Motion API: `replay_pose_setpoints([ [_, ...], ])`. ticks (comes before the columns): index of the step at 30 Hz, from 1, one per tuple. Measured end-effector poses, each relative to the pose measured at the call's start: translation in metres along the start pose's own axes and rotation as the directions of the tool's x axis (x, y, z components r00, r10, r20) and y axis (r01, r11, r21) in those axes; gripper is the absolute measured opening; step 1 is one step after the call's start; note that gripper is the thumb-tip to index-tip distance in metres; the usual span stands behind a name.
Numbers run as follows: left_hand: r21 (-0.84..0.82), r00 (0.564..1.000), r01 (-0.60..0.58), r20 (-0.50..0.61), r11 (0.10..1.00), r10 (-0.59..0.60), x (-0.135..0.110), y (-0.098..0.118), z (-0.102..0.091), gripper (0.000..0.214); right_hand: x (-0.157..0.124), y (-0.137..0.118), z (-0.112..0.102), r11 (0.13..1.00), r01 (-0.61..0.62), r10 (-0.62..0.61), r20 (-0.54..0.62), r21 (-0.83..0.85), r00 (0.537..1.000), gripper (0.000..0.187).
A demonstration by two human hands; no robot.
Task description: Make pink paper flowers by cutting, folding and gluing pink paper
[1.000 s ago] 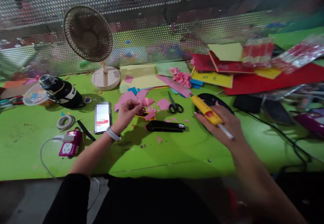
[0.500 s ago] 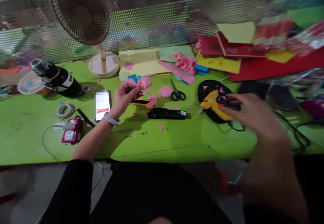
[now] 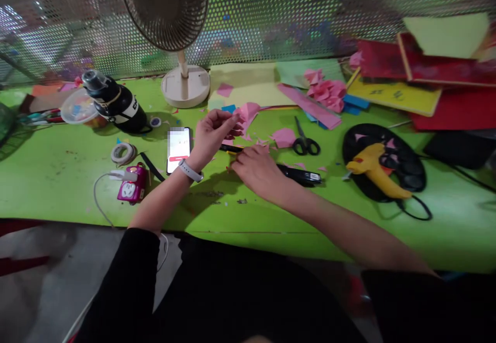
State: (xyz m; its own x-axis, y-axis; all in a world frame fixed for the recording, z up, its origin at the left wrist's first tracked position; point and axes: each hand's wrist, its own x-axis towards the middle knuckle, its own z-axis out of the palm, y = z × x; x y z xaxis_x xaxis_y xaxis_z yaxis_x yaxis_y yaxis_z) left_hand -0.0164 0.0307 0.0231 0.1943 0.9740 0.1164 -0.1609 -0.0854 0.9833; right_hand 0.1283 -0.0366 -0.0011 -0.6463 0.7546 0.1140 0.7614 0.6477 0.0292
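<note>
My left hand (image 3: 212, 135) is raised a little over the green table (image 3: 271, 214) and pinches a folded pink paper piece (image 3: 248, 112) between its fingertips. A white band sits on that wrist. My right hand (image 3: 256, 170) lies palm down on the table over small pink scraps, just left of a black stapler (image 3: 304, 176); its fingers curl down and what they touch is hidden. A yellow glue gun (image 3: 374, 170) rests on a black oval mat (image 3: 411, 177) to the right, apart from both hands.
Black scissors (image 3: 304, 142) lie behind the stapler. A phone (image 3: 179, 148), tape roll (image 3: 123, 153), pink charger (image 3: 132, 189) and black bottle (image 3: 116, 105) sit left. A fan (image 3: 174, 17) stands at the back. Coloured paper sheets (image 3: 391, 95) pile up at right.
My right hand set the yellow glue gun on the black mat, let go, and moved left to the pink scraps. My left hand lifted the pink piece slightly.
</note>
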Motion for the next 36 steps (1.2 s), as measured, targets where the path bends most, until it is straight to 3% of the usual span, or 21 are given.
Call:
replay_pose_setpoints([
  [7,-0.011,1.0,-0.005,0.016,1.0,0.006,0.002,0.0,-0.002,0.027,0.02,-0.002,0.021,0.998,-0.055,0.053,0.081,0.014,0.995,0.014],
  [14,-0.005,0.999,0.05,0.005,0.999,-0.05,0.002,0.0,-0.004,0.031,0.019,-0.006,0.011,0.998,-0.034,0.03,0.08,0.046,0.996,0.018],
  [19,-0.098,0.993,0.097,-0.054,0.99,-0.103,0.003,-0.009,-0.003,0.031,0.005,0.02,-0.008,0.965,-0.128,0.152,-0.087,0.23,0.985,0.016],
  [23,-0.178,0.979,0.176,-0.07,0.968,-0.191,0.0,-0.019,0.005,0.034,-0.004,0.047,-0.019,0.803,-0.228,0.417,-0.247,0.551,0.875,0.011],
  [27,-0.186,0.987,0.113,-0.09,0.976,-0.132,-0.009,-0.025,0.016,0.034,-0.007,0.057,-0.016,0.585,-0.238,0.597,-0.213,0.775,0.773,0.008],
  [32,-0.077,0.991,-0.097,-0.099,0.992,0.089,-0.017,-0.028,0.022,0.036,-0.006,0.06,-0.009,0.358,-0.162,0.65,-0.12,0.92,0.75,0.017],
  [36,-0.04,0.984,-0.173,-0.055,0.984,0.17,-0.019,-0.03,0.021,0.033,-0.005,0.062,-0.009,0.182,-0.123,0.641,-0.023,0.976,0.767,0.024],
])
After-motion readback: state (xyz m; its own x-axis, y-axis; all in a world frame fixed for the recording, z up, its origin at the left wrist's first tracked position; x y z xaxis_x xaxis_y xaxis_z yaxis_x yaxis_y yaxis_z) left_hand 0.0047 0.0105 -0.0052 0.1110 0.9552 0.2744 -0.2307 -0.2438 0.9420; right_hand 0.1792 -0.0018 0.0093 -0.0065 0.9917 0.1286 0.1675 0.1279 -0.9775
